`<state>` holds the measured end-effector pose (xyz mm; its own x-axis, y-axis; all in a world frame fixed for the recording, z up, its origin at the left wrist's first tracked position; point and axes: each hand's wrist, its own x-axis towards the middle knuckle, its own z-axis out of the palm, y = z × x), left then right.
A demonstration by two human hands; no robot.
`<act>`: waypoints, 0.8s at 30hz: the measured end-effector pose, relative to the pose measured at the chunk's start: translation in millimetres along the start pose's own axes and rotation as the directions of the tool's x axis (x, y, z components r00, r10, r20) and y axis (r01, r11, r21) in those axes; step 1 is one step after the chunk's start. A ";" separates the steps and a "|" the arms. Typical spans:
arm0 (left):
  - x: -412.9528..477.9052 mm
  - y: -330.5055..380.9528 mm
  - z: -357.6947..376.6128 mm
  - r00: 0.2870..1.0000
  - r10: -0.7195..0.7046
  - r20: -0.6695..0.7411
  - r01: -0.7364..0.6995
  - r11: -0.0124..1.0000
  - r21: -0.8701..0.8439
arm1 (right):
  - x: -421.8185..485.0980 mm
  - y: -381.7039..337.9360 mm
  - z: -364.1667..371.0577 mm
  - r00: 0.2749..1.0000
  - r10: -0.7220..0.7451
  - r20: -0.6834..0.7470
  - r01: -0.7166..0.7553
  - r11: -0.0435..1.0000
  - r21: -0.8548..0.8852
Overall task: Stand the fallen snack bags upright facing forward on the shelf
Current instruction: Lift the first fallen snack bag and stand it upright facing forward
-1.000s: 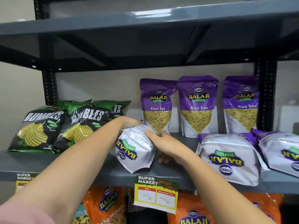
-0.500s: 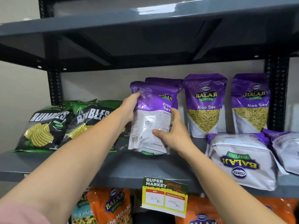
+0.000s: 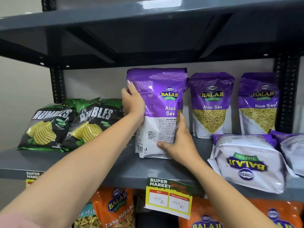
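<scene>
Both hands, left hand (image 3: 133,102) and right hand (image 3: 176,142), grip one Aloo Sev bag (image 3: 158,112) upright but back-facing on the shelf (image 3: 128,168), while two fallen bags (image 3: 246,162) wait.

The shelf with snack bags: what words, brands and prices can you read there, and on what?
"BALAJI WAFERS Aloo Sev", "400g": held bag; its fine print is too small.
"BALAJI WAFERS Aloo Sev": standing bag.
"BALAJI WAFERS", upside down: fallen bag.
"RUMBLES": black chip bag.
"SUPER MARKET", "80 Rs", "40 Rs": price tag.
"Tikha Mitha": orange bag.
</scene>
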<state>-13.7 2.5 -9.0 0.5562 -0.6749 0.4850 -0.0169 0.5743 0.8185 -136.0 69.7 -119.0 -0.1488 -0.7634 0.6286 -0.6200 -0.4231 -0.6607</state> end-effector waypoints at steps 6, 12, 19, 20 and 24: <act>-93.2 -24.2 -63.1 0.970 0.216 0.110 -0.234 0.954 0.190 | 27.2 -8.8 -12.0 0.931 0.364 0.007 -0.290 0.731 0.617; -126.1 -43.0 -67.6 0.898 -0.146 0.414 0.025 0.958 0.284 | 47.1 -5.8 -8.6 0.898 0.416 0.143 -0.382 0.577 0.722; -102.5 -39.4 -58.1 0.893 -0.192 0.407 0.077 0.956 0.282 | 45.1 -4.0 -6.1 0.903 0.429 0.003 -0.296 0.618 0.728; -97.9 -41.5 -55.8 0.886 -0.193 0.422 0.085 0.961 0.262 | 44.5 -2.6 -4.4 0.909 0.418 0.000 -0.294 0.641 0.709; -79.7 -49.7 -53.0 0.837 -0.225 0.498 0.191 0.974 0.120 | 39.8 -1.1 -5.3 0.927 0.368 -0.077 -0.221 0.700 0.679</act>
<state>-13.2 52.3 -104.7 0.0555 -0.9254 0.3750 -0.0101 0.3750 0.9270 -145.3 42.4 -91.1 -0.4256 -0.8254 0.3709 0.1221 -0.4585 -0.8802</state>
